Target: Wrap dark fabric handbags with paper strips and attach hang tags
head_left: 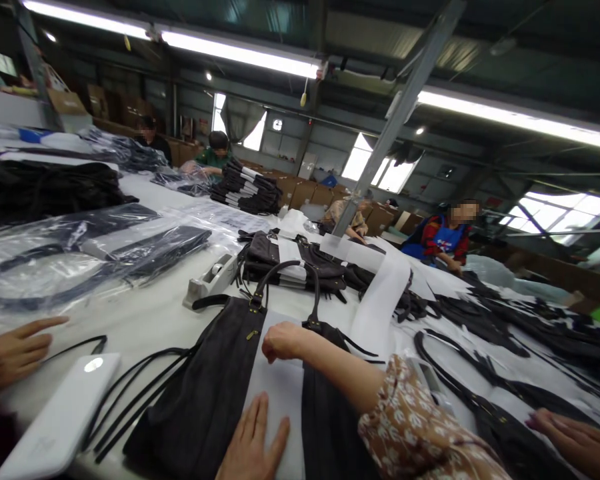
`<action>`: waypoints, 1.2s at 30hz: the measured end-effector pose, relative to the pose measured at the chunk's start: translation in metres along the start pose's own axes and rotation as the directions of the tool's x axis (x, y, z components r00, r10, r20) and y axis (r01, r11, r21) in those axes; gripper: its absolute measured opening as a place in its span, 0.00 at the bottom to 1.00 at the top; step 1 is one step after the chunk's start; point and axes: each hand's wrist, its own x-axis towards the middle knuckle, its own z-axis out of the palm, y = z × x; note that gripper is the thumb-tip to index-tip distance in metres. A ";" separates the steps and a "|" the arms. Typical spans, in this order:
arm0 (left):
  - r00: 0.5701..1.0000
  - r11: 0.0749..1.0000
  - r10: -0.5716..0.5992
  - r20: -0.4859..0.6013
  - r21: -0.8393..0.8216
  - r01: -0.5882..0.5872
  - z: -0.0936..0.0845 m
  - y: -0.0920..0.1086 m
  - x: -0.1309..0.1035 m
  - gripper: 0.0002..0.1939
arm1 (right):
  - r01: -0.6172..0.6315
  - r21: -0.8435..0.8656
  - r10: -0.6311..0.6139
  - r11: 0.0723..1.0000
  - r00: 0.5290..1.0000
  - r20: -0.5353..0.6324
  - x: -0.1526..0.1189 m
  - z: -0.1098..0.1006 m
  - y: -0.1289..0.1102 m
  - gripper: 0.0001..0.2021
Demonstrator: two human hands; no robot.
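Rests the left hand (pixel 253 437) flat and open, palm down, on the near part of the white paper strip (pixel 275 380), fingers pointing away along it and thumb spread to the right; grips nothing there. Holds the right hand (pixel 283 341) bent in nearly to a fist at the upper part of the same strip; cannot tell whether anything is pinched inside, or whether the knuckles press the paper. Reaches in with the right forearm slantwise from the right, in a brown patterned sleeve (pixel 410 420).

Has the dark bag (pixel 195 393) directly beneath both hands, laid down on the bench (pixel 175 320), handles (pixel 317 293) away from the body and wide end near. Shows the strip running lengthwise down the middle of the bag, from the handle side toward the body, in line with the left fingers. Sets the right hand nearer the handles, the left nearer the wide end. Trails thin straps (pixel 103 453) off to the left.

Farther left, shows a white power bank (pixel 65 413), with another person's hand (pixel 20 350) just beyond. Past the handles, shows stacked bags (pixel 265 253), a tape dispenser (pixel 210 280) to their left and loose white paper (pixel 380 293) to their right. At the right edge, shows a co-worker's hands (pixel 570 433) beside another dark bag.
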 end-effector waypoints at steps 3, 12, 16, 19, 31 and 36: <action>0.996 0.999 0.035 -0.079 0.027 -0.033 0.022 -0.010 0.000 0.36 | 0.001 -0.041 -0.001 0.999 1.000 0.012 0.015 0.007 0.001 0.04; 0.991 0.997 0.059 -0.123 0.052 -0.053 0.037 -0.018 0.000 0.32 | -0.334 0.263 0.361 0.905 0.931 -0.058 0.021 0.016 0.038 0.17; 0.990 0.998 0.066 -0.121 0.028 -0.063 0.039 -0.019 0.000 0.31 | -0.418 0.234 0.457 0.878 0.877 -0.150 -0.004 0.026 0.024 0.21; 0.994 0.999 0.041 -0.098 -0.013 -0.042 0.027 -0.013 -0.001 0.34 | -0.369 0.191 0.406 0.909 0.886 -0.222 -0.013 0.051 -0.012 0.22; 0.993 0.996 -0.087 -0.077 -0.026 0.085 -0.016 0.024 -0.018 0.39 | -0.459 0.798 0.887 0.390 0.420 -0.192 -0.195 0.084 0.018 0.17; 0.992 0.997 -0.056 -0.109 0.043 0.061 -0.010 0.023 -0.020 0.38 | -0.441 0.896 0.998 0.055 -0.004 -0.063 -0.345 0.119 0.027 0.15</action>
